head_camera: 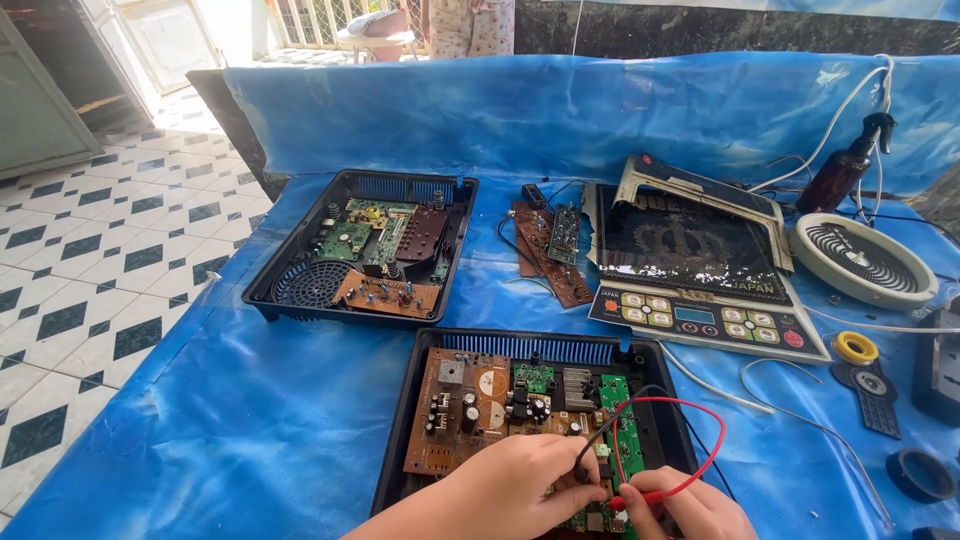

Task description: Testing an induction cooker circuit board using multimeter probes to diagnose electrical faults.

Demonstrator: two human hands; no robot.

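- both hands grip probes over the near board: left hand is pinched shut on a black probe, right hand is clamped on a red probe, tips close together.
- far tray, toward the table's left edge, holds green and brown boards.
- near tray, at the front edge, holds the brown board and a green board under the hands.
- black and red leads loop up from the probes over the near tray's right side.
- loose boards lie mid-table by the back.
- cooktop panel sits right of them.
- coil and brown spray bottle sit near the right back corner.
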